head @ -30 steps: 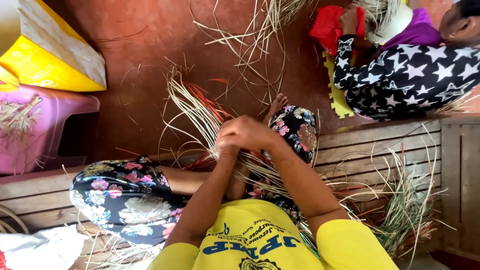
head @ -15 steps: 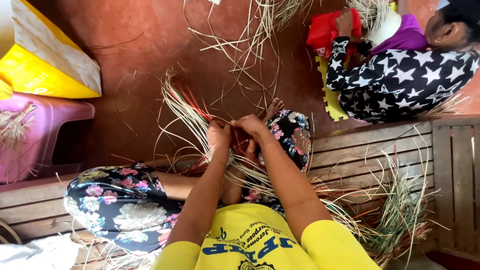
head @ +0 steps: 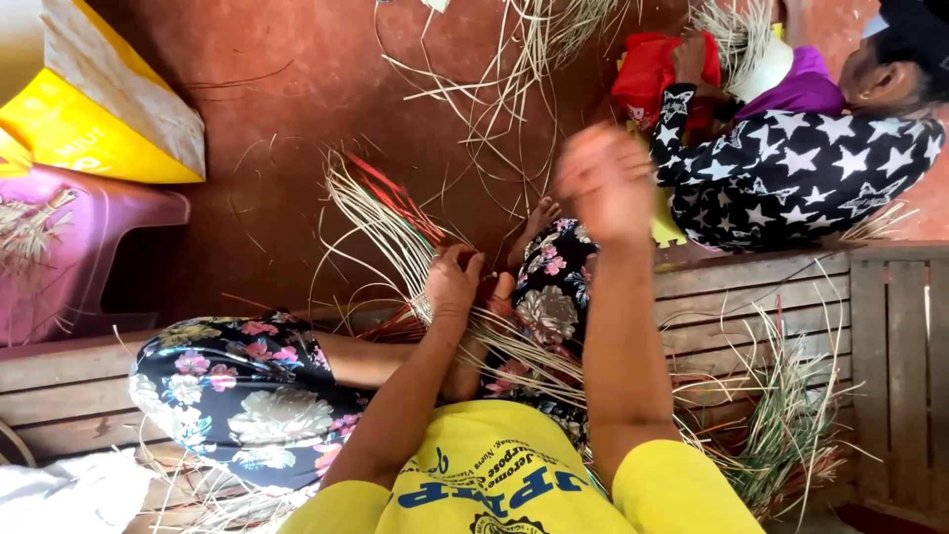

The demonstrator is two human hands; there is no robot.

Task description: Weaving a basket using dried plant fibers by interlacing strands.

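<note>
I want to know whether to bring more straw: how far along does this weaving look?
Early, it seems. Done: only a small woven patch shows under the left hand, which pins it on the lap. In hand: the right hand is raised and blurred; what it grips, I cannot tell. Left: most pale strands fan out unwoven, and more loose straw lies on the wooden bench.

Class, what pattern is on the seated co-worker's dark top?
White stars on the dark top, clearest in the head view.

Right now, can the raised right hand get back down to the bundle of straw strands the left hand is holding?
Probably yes: the right hand hangs blurred above the straw strands, nothing between them; the left hand grips their base.
</note>
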